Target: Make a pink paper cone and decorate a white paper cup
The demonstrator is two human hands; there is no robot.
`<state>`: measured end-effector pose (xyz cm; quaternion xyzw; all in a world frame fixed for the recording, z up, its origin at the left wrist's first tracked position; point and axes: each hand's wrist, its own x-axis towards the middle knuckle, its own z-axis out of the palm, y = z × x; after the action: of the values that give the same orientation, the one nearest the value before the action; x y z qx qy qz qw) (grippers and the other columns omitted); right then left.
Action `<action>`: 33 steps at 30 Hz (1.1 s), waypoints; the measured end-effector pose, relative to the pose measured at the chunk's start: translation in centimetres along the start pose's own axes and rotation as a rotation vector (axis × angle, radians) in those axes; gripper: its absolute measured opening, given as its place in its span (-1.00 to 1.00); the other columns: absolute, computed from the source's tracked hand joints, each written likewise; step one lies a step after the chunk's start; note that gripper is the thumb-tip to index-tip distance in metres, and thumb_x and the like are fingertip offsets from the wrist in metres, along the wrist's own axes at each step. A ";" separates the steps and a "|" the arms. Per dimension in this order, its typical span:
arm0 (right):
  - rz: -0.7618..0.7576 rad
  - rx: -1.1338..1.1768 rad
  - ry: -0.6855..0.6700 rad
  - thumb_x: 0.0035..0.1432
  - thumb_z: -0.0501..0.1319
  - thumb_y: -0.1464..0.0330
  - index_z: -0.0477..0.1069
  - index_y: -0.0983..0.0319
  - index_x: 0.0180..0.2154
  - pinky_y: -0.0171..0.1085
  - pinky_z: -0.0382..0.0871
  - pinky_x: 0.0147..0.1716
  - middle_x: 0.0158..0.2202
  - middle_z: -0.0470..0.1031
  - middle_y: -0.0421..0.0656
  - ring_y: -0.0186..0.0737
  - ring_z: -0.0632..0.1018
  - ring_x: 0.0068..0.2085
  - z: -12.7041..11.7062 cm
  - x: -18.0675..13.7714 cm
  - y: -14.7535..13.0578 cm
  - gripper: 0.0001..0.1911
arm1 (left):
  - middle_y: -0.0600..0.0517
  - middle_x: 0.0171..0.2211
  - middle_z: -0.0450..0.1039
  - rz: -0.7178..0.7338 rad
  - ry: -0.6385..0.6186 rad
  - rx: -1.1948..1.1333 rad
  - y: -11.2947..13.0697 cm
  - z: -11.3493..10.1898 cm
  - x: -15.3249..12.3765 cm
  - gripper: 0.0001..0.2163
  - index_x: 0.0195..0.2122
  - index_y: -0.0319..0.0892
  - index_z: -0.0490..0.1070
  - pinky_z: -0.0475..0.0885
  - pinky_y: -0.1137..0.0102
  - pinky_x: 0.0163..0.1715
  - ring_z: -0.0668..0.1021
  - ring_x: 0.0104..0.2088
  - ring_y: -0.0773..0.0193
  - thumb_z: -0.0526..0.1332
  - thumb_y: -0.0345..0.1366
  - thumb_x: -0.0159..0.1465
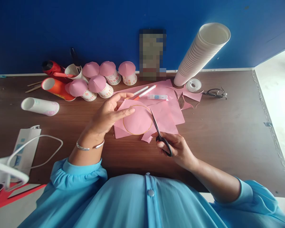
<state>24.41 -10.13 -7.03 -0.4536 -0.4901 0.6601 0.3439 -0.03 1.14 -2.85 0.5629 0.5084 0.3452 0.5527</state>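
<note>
Between the thumb and fingers of my left hand [108, 112] is a piece of pink paper [139, 120] with a yellowish circle drawn on it. My right hand [177, 147] is closed around the black handles of a pair of scissors [163, 139]. The blades point up and away from me, along the right edge of the circle. Whether they are fully closed is hard to make out. Under the held piece lie more pink sheets [178, 112]. A glue tube [157, 97] and two markers [145, 91] rest on them.
Decorated paper cups with pink cone tops [127, 69] stand along the blue wall. A tall stack of white cups [201, 52] leans at the right, near a tape roll [193, 85] and glasses [216, 92]. A white cup [39, 106] and a power strip [26, 145] lie left.
</note>
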 end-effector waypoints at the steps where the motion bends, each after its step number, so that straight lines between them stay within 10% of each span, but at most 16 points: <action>1: -0.007 0.000 0.006 0.30 0.32 0.06 0.52 0.26 -0.22 -0.39 0.25 -0.52 -0.50 0.32 -0.28 -0.42 0.31 -0.51 0.0 0.0 -0.1 -0.64 | -0.09 0.15 0.53 -0.030 0.011 -0.053 -0.2 0.1 -0.3 -0.51 0.06 -0.13 0.52 0.42 0.12 0.24 0.50 0.23 -0.06 0.50 -0.10 0.14; 11: -0.074 0.028 0.044 0.28 0.32 -0.04 0.59 0.28 -0.09 -0.37 0.28 -0.54 -0.53 0.34 -0.27 -0.40 0.35 -0.54 1.0 -0.8 -0.7 -0.50 | -0.13 0.18 0.56 0.006 0.076 -0.350 -2.0 4.6 -6.5 -0.14 0.27 -0.02 0.40 0.59 -0.01 0.06 0.51 0.26 -0.12 -0.19 0.48 0.26; 20: -0.169 0.083 0.103 0.27 0.35 0.04 0.57 0.24 -0.07 -0.37 0.26 -0.56 -0.47 0.37 -0.27 -0.41 0.34 -0.54 3.7 -2.5 -0.7 -0.58 | -0.10 0.01 0.67 0.062 0.176 0.179 -2.9 4.9 -8.2 -0.56 0.05 -0.05 0.57 0.47 -0.04 0.30 0.63 0.13 -0.12 0.25 0.10 0.29; 33: -0.190 0.078 0.172 0.26 0.34 -0.02 0.59 0.27 -0.09 -0.36 0.20 -0.59 -0.52 0.35 -0.27 -0.39 0.32 -0.55 5.3 -3.4 -0.2 -0.53 | -0.07 -0.01 0.68 0.187 0.183 0.309 0.1 4.2 -8.7 -0.68 0.04 -0.07 0.60 0.53 0.05 0.28 0.63 0.14 -0.10 0.27 -0.11 0.32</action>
<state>20.64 -14.92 -5.40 -0.4463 -0.4735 0.6019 0.4630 1.85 -8.25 -1.87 0.6520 0.5490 0.3625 0.3768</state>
